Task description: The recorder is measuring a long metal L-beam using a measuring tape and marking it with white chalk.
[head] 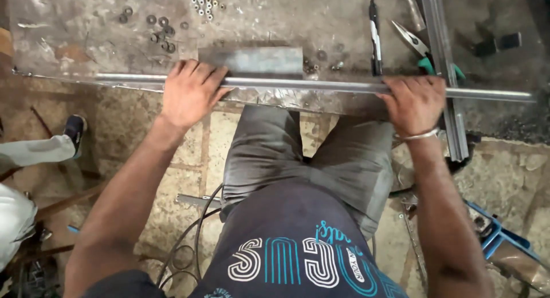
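A long grey metal rod (309,85) lies along the front edge of a worn metal workbench (86,40). My left hand (191,92) grips the rod left of its middle. Further right, my right hand (413,103), with a thin bracelet on the wrist, grips the same rod. A flat grey steel block (258,61) sits just behind the rod between my hands.
Washers and nuts (163,29) lie scattered at the back left of the bench. A black pen-like tool (375,37), pliers with green handles (421,49) and a metal channel (447,75) lie at the right. Another person's leg and shoe (73,129) are at left. Cables (195,241) trail on the floor.
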